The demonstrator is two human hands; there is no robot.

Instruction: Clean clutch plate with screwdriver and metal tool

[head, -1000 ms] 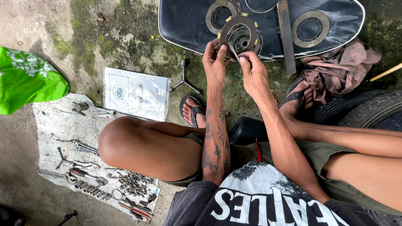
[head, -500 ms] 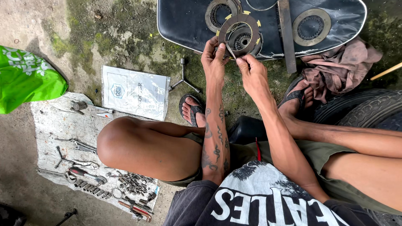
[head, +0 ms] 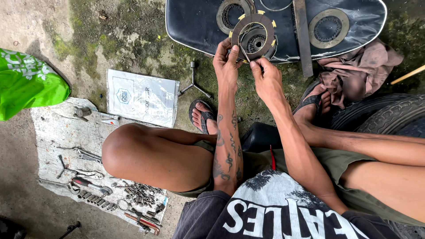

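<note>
Head view first: I see the left hand (head: 226, 62) and the right hand (head: 265, 77) raised together in the upper middle of the frame, both pinching a round, dark friction plate with yellowish tabs around its rim (head: 253, 32). Left fingers are closed on the plate's lower left edge; right fingers are narrowed on a thin metal piece (head: 244, 53) at its lower edge, though I cannot tell what that piece is. Behind it lies an upturned black seat (head: 195, 26) carrying two more ring-shaped plates, one upper middle (head: 223, 13), one upper right (head: 328, 27), plus a flat metal bar (head: 302, 37). My judgement: the stack is already apart, and the plates are being checked one by one. Lower left, wrenches and small bolts (head: 139, 194) rest on a grey sheet (head: 53, 128), so reassembly looks undone.
</note>
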